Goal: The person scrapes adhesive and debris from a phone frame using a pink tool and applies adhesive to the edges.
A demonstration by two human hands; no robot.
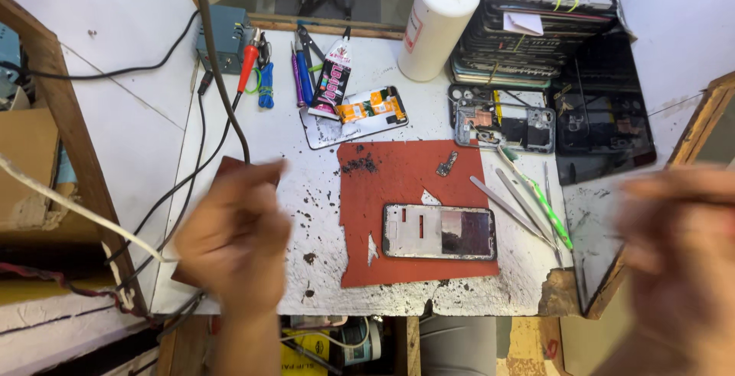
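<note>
A: Two hands are logged, both motion-blurred. The left hand [233,227] is raised over the desk [306,161] edge near a dark cable [222,100]; a brown flat shape shows behind it, but whether it is gripped cannot be told. The right hand [677,257] is held off the desk's right side; its fingers look loosely spread, though how far open cannot be told, and nothing is seen in it.

B: Item location?

A: One phone frame [439,231] is recorded flat on the red mat [406,173], between the two hands and touched by neither. Tweezers [505,206] and a green-handled tool [545,206] are listed just right of it.

B: Risks?

A: A judgement only: the cable could be snagged by the left hand and the soldering iron [248,60] dragged; the tweezers could be swept off the broken desk corner by the right hand.
</note>
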